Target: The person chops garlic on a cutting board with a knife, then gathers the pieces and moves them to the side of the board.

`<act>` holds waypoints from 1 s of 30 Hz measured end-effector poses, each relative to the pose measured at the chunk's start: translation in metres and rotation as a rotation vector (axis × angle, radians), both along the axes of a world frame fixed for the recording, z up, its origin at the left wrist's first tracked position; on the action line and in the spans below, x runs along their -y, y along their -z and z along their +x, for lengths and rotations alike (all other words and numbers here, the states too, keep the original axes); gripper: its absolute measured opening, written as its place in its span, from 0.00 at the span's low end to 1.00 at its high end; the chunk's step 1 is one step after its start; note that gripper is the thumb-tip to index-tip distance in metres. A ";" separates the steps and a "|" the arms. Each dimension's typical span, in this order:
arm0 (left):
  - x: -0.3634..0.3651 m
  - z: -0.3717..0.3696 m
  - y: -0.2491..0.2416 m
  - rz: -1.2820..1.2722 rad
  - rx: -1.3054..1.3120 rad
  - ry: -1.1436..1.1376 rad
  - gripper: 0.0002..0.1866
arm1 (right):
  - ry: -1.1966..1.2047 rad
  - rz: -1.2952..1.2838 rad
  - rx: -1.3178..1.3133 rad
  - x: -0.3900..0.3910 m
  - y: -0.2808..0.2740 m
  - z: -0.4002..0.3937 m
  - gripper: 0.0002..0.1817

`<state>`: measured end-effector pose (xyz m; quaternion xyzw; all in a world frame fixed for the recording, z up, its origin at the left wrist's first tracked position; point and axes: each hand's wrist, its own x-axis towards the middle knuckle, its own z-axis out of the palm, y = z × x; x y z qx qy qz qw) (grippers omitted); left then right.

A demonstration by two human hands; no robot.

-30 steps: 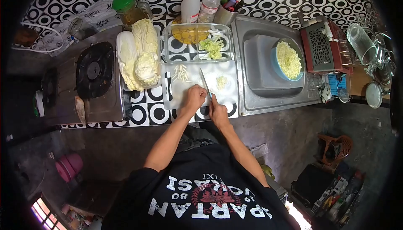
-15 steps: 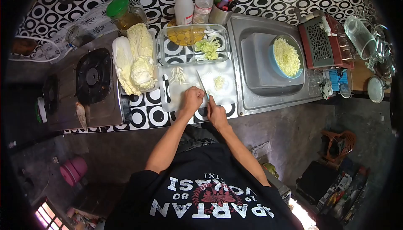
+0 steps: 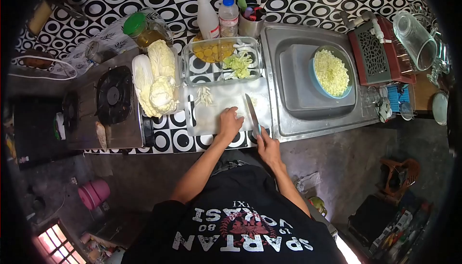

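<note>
My right hand [image 3: 267, 147] is wrapped round the handle of a knife [image 3: 252, 112], whose blade points away over the right part of the white cutting board [image 3: 211, 114]. Chopped pale bits lie partly behind the blade. My left hand [image 3: 231, 122] is on the board with its fingers curled round a small pale piece, mostly hidden. Thin white strips [image 3: 205, 96] lie at the board's upper left. Behind the board stands a glass dish [image 3: 185, 65] with cut green leaves [image 3: 239, 64] and orange slices [image 3: 211, 51].
Whole cabbages [image 3: 156, 78] lie left of the board, beside the stove [image 3: 130, 131]. A steel sink [image 3: 308, 129] at right holds a bowl [image 3: 315, 78] of shredded cabbage. Bottles [image 3: 229, 17] and a utensil cup [image 3: 250, 25] stand behind the dish.
The knife and my right hand have moved right and nearer to me, away from my left hand. My left hand has shifted slightly right. The camera view has shifted a little.
</note>
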<state>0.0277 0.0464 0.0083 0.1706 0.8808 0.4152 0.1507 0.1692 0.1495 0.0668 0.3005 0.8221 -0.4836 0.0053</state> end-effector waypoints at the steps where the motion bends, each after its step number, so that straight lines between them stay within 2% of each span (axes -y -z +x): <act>1: -0.004 0.001 0.003 0.008 -0.027 -0.001 0.20 | -0.025 0.011 0.001 -0.004 0.005 0.007 0.20; 4: -0.016 -0.004 0.004 0.018 -0.019 -0.007 0.18 | -0.062 0.093 -0.125 -0.011 0.019 0.020 0.19; 8: -0.015 -0.012 0.001 0.159 0.111 -0.091 0.15 | -0.076 0.055 -0.097 -0.020 0.015 0.024 0.18; 10: -0.003 -0.018 0.009 0.313 0.135 -0.211 0.13 | -0.199 0.009 -0.006 -0.027 0.009 0.022 0.19; 14: 0.028 -0.026 0.006 0.329 0.012 -0.282 0.11 | -0.380 -0.033 -0.068 -0.035 0.022 0.020 0.18; 15: 0.035 -0.029 0.000 0.212 -0.031 -0.261 0.11 | -0.408 -0.024 -0.080 -0.036 0.024 0.017 0.18; 16: 0.041 -0.030 -0.001 0.208 -0.035 -0.276 0.11 | -0.436 -0.013 -0.091 -0.037 0.027 0.015 0.18; 18: 0.050 -0.030 -0.003 0.087 -0.230 -0.187 0.10 | -0.417 -0.002 -0.072 -0.040 0.032 0.008 0.19; 19: 0.054 -0.028 -0.003 0.089 -0.231 -0.201 0.10 | -0.381 0.017 -0.051 -0.043 0.033 0.006 0.19; 22: 0.058 -0.029 -0.003 -0.130 -0.311 -0.116 0.10 | -0.383 0.065 -0.070 -0.047 0.028 -0.002 0.19; 25: 0.055 -0.033 -0.005 -0.163 -0.223 -0.140 0.09 | -0.374 0.062 -0.076 -0.046 0.028 -0.002 0.19; 30: 0.058 -0.039 -0.005 -0.164 -0.241 -0.111 0.06 | -0.377 0.060 -0.074 -0.045 0.030 -0.002 0.18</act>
